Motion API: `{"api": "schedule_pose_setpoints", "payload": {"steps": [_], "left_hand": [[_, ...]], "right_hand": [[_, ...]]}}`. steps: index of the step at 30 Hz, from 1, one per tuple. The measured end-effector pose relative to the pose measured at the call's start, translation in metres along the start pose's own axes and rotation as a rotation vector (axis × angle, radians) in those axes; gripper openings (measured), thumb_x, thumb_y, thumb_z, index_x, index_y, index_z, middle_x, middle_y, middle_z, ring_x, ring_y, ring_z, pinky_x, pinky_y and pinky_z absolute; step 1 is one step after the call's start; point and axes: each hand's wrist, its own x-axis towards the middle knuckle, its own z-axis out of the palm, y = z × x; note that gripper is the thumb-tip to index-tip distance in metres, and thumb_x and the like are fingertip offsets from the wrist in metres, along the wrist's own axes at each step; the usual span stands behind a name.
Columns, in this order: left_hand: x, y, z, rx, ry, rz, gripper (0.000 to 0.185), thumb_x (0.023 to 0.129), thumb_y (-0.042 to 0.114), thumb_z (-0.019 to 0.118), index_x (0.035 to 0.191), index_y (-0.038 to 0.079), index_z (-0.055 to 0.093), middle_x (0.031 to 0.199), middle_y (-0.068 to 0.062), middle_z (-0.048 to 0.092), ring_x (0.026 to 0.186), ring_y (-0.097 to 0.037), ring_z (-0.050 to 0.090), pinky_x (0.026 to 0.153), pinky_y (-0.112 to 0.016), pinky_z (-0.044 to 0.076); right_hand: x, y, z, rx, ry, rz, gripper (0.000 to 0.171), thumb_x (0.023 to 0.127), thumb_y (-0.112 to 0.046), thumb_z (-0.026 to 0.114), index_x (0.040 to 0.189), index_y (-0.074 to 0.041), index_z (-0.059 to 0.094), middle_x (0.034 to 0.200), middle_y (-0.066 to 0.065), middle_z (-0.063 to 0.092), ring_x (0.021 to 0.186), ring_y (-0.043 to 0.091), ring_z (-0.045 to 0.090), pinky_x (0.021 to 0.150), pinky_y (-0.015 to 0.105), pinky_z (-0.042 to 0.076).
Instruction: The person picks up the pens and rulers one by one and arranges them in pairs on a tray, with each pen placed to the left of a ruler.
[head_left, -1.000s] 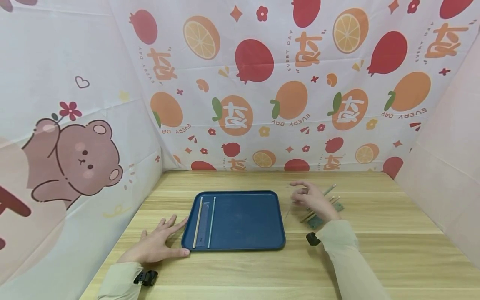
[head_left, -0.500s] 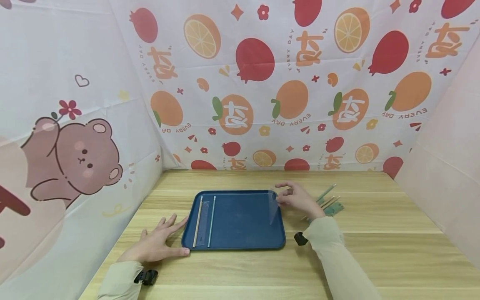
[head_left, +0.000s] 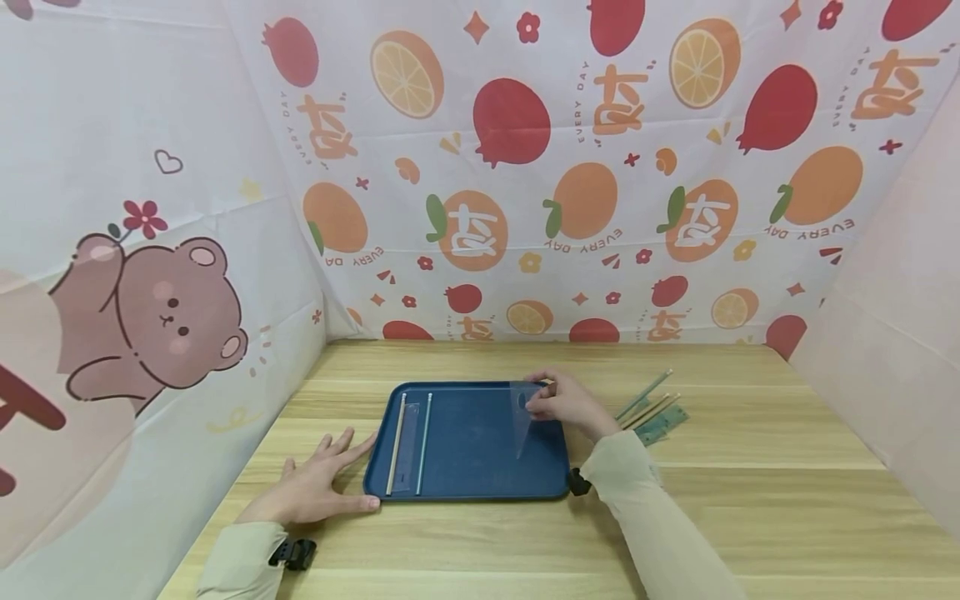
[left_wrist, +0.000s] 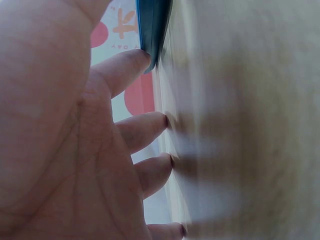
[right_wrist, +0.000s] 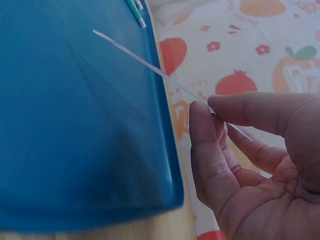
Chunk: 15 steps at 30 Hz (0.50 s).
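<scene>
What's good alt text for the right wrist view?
The right hand pinches a thin, clear plastic piece, seen edge-on, over a blue rectangular tray. A green pencil with a white end lies inside it; white fruit-printed cloth stands behind.

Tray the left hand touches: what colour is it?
Dark blue; the tray shows best in the head view.

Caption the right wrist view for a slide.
Right hand pinches a clear set square, seen nearly edge-on, above a blue tray holding a green pencil.
</scene>
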Motion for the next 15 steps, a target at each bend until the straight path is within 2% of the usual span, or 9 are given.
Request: {"api": "schedule_pose_setpoints", "payload": {"steps": [15], "left_hand": [[0.001,-0.001,0.001,-0.005,0.001,-0.001,0.107,0.082,0.065,0.085,0.168,0.022,0.039,0.173,-0.034,0.024,0.154,-0.07,0.015,0.102,-0.1,0.005]], "right_hand": [[0.016,-0.008,0.038,-0.025,-0.081,0.004,0.046,0.099,0.003,0.07,0.142,0.005,0.057,0.085,0.006,0.065,0.08,0.015,0.073,0.088,0.04,0.067]]}}
